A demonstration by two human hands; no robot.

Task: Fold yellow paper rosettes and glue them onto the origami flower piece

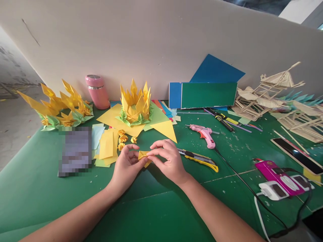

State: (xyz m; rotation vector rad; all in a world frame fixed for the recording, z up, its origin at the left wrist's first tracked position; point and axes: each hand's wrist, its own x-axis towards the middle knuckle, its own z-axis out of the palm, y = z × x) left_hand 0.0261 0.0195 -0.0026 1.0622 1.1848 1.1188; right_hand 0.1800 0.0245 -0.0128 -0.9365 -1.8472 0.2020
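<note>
Between my two hands is a small folded piece of yellow paper (143, 154), held just above the green table. My left hand (129, 159) pinches its left side between thumb and fingers. On the other side, the thumb and fingertips of my right hand (168, 159) press on its edge. Several small yellow paper roses (122, 138) lie just beyond my left hand. Left of them is a stack of yellow paper sheets (106, 144). A yellow utility knife (199, 158) rests right of my right hand. Behind stands a folded yellow paper crown (135, 106) with green leaves.
A second paper crown (65, 109) and a pink flask (98, 92) stand at the back left. To the right are a pink glue gun (205, 133) with its cord, a magenta power strip (280, 178), a phone (297, 155) and wooden stick models (264, 94). A green board (209, 95) leans behind.
</note>
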